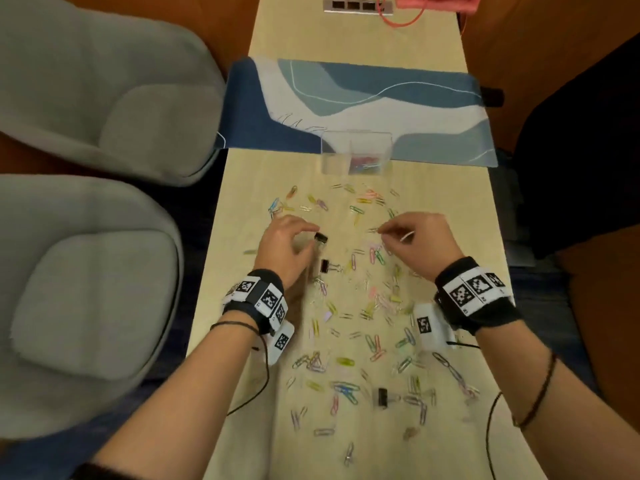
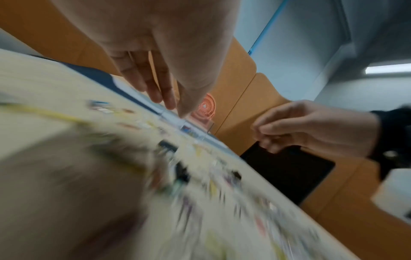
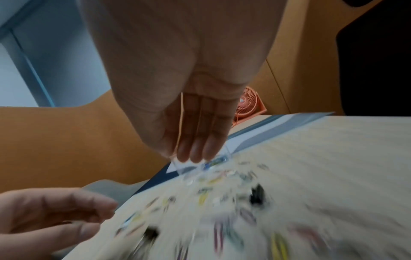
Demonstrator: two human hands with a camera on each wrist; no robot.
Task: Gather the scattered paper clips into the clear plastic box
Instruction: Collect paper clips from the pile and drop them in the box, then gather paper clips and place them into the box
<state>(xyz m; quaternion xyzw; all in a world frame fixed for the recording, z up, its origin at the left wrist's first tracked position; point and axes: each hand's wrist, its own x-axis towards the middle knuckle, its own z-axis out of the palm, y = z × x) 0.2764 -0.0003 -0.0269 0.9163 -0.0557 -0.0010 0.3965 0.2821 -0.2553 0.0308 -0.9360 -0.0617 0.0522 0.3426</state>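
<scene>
No words, brands or numbers can be read anywhere. The only signs are black-and-white square code markers on the wristbands (image 1: 258,294) — at 7 and 4 o'clock — patterns, not letters.

In both wrist views the scattered coloured paper clips (image 2: 211,190) smear into streaks across the pale wooden table (image 3: 333,158), so single clips cannot be told apart. The clear plastic box (image 3: 191,167) is half covered there by the right hand (image 3: 189,98). Whether that hand pinches a clip is too small to tell. The orange desk fan (image 1: 436,3) is cut off at the table's far end by the head view's top edge.
</scene>
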